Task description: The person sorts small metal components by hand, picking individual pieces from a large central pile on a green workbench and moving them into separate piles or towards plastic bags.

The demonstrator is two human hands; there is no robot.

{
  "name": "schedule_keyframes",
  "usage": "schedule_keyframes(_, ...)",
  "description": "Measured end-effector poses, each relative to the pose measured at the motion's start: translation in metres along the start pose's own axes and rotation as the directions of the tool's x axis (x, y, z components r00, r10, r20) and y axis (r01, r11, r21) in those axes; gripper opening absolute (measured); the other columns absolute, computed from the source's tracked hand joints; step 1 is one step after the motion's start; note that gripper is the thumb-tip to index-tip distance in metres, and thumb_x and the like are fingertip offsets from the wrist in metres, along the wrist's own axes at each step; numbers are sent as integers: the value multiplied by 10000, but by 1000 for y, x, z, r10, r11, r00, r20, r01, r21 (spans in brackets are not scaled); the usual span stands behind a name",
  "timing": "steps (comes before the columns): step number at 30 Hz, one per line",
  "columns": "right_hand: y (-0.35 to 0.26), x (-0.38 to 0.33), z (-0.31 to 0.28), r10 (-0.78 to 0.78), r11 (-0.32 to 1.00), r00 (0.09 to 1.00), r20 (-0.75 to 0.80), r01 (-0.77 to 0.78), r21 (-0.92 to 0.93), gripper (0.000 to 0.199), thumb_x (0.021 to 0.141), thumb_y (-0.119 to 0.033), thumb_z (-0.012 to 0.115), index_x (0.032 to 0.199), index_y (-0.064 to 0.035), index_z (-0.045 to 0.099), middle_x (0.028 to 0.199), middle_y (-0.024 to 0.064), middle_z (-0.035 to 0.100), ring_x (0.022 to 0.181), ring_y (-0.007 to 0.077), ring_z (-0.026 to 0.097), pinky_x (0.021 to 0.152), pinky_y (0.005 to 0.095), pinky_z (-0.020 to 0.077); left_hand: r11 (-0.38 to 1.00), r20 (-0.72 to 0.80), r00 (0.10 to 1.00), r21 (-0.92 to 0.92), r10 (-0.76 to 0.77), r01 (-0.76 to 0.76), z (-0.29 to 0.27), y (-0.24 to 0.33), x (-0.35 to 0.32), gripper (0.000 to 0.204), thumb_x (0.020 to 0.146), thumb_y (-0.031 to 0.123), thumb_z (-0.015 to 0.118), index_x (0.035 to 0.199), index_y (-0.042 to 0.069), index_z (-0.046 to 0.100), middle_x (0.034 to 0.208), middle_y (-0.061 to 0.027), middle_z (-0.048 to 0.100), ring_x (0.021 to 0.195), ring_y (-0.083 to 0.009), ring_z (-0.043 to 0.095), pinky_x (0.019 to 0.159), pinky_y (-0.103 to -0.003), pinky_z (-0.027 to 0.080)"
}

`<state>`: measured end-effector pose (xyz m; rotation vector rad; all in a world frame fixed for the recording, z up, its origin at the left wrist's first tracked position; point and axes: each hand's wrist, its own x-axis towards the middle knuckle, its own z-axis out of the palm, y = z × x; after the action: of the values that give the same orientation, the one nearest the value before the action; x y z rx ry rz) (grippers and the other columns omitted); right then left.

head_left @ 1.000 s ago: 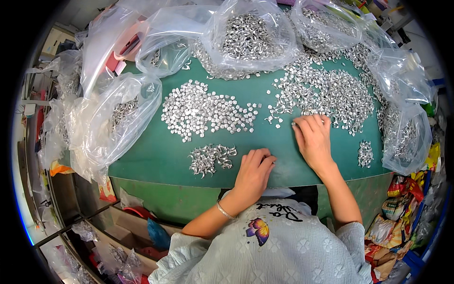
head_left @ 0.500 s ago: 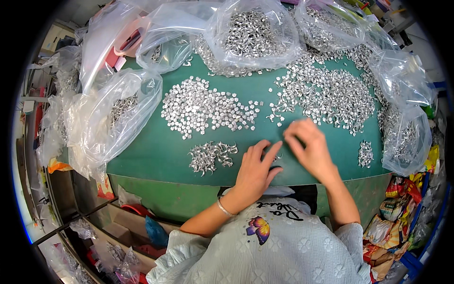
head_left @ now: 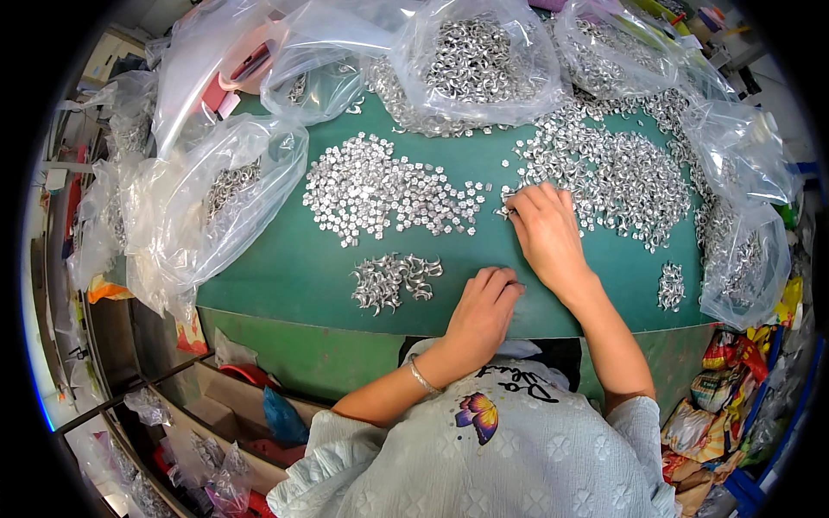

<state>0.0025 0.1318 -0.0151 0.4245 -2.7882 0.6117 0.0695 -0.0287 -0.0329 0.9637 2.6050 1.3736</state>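
Observation:
My left hand [head_left: 485, 309] rests near the front edge of the green table, its fingers curled together; whatever they hold is hidden. Further out, my right hand [head_left: 549, 231] reaches to the left end of a wide pile of curved silvery metal pieces [head_left: 635, 177]. Its fingers are bent down and drawn together at a few stray pieces, and I cannot make out what is in the fingertips. Left of it lies a pile of small flower-shaped metal pieces [head_left: 367, 186]. A smaller heap of curved, joined-looking metal pieces [head_left: 393, 281] sits left of my left hand.
Clear plastic bags of metal pieces [head_left: 473, 60] line the far side. Another bag [head_left: 229, 203] lies at the left, and one more [head_left: 747, 259] at the right edge. A small heap of metal pieces [head_left: 671, 287] is at the near right. Open drawers [head_left: 224, 401] sit below left.
My right hand has moved away from my left hand, outward to the edge of the curved-piece pile. My left fingers, spread before, have curled in. The view has shifted slightly.

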Motion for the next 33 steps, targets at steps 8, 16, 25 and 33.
schedule_keyframes(8,1,-5,-8,44,997,999,6,-45,64,113,797,-24,673,903,-27,630,919,119,601,910,297,553,811,407,407,979,51,996,186,74,-82,-3,5,5,294,819,16,637,1111,2,608,1178,-129,533,1100,-308,502,867,-403,411)
schedule_keyframes(16,4,-6,-9,58,987,997,-59,-48,156,130,796,-7,672,923,-28,648,881,114,605,853,310,559,795,404,417,991,-54,998,136,8,-1,-16,-10,-10,253,799,-13,635,1051,4,634,1100,-106,579,1062,-289,545,884,-399,409)
schedule_keyframes(25,-16,-7,-1,-63,994,997,42,66,-82,116,798,-30,666,912,-13,651,849,91,571,867,259,549,771,376,404,961,-220,972,237,-87,140,-33,-9,-13,266,792,-6,688,1053,39,656,1163,-95,582,1101,-304,534,922,-408,388)
schedule_keyframes(33,16,-76,-57,214,965,976,38,-206,-160,96,779,-4,679,861,-39,646,827,99,595,844,282,571,758,390,397,906,-304,939,333,-159,261,-36,-16,-17,259,800,31,709,1050,81,664,1248,-96,545,1188,-347,467,996,-465,309)
